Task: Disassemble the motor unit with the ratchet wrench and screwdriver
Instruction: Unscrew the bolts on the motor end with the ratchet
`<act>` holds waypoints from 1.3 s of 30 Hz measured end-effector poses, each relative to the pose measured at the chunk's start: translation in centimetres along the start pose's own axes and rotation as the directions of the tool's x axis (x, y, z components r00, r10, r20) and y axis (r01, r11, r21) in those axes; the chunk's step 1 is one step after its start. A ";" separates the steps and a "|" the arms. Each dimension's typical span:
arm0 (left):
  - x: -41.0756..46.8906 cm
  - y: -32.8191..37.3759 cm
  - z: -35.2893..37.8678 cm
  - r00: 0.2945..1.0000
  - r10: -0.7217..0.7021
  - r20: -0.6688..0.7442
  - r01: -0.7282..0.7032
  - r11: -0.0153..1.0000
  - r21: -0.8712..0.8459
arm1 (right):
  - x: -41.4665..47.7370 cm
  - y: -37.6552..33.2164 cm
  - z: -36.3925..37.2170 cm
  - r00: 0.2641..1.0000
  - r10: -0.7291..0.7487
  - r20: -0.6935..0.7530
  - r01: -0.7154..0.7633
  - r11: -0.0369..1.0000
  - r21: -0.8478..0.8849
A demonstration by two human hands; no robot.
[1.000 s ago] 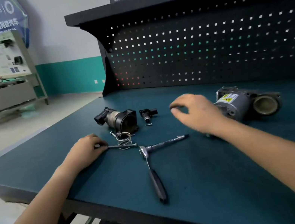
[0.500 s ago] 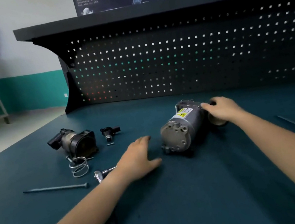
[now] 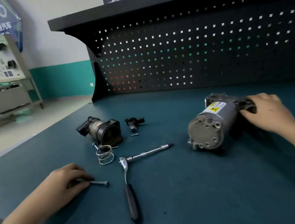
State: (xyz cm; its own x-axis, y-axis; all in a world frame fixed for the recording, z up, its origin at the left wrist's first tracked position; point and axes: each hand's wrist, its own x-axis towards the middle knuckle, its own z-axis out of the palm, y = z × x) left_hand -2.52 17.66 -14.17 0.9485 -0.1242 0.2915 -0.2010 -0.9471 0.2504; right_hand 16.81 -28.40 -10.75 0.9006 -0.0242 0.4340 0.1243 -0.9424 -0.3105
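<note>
The grey motor unit (image 3: 214, 121) lies on its side at the right of the blue bench top (image 3: 196, 192), its round end cap facing me. My right hand (image 3: 267, 112) grips its far dark end. My left hand (image 3: 64, 183) pinches a long bolt (image 3: 100, 183) that lies flat on the bench at the left. The ratchet wrench (image 3: 130, 190), with a black handle and a long extension bar (image 3: 149, 152), lies between my hands, touched by neither.
A removed dark housing (image 3: 102, 130), a wire spring (image 3: 105, 154), a small black sensor part (image 3: 134, 123) and a small screw (image 3: 134, 134) lie at the back left. A black pegboard (image 3: 200, 49) closes the back. The bench's left edge drops to the floor.
My left hand has moved back left from beside the motor and now pinches the long bolt. My right hand stays on the motor's far end. The camera has swung left.
</note>
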 end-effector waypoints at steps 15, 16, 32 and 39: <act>8.5 -0.6 2.4 0.978 -0.169 -0.120 0.170 0.985 0.000 | -0.3 -0.3 0.0 1.000 0.028 -0.002 -0.028 0.999 0.028; 8.9 -0.8 2.5 0.977 -0.177 -0.121 0.178 0.984 -0.008 | -0.4 -0.3 0.0 1.000 0.031 -0.004 -0.031 0.999 0.028; 12.5 -1.0 2.4 0.993 -0.085 -0.085 0.081 0.995 -0.055 | -0.2 -0.3 0.2 0.999 0.038 -0.024 -0.037 0.999 0.005; 9.7 -1.0 2.1 0.999 -0.036 -0.028 0.035 0.999 -0.040 | -0.2 -0.2 0.2 0.998 0.053 -0.016 -0.053 0.999 0.006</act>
State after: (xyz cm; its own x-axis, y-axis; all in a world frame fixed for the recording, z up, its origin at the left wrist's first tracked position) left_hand 7.39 16.80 -13.51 0.9479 -0.0817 0.3078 -0.1772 -0.9383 0.2969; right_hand 16.69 -28.13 -10.97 0.8992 -0.0796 0.4303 0.0787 -0.9379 -0.3379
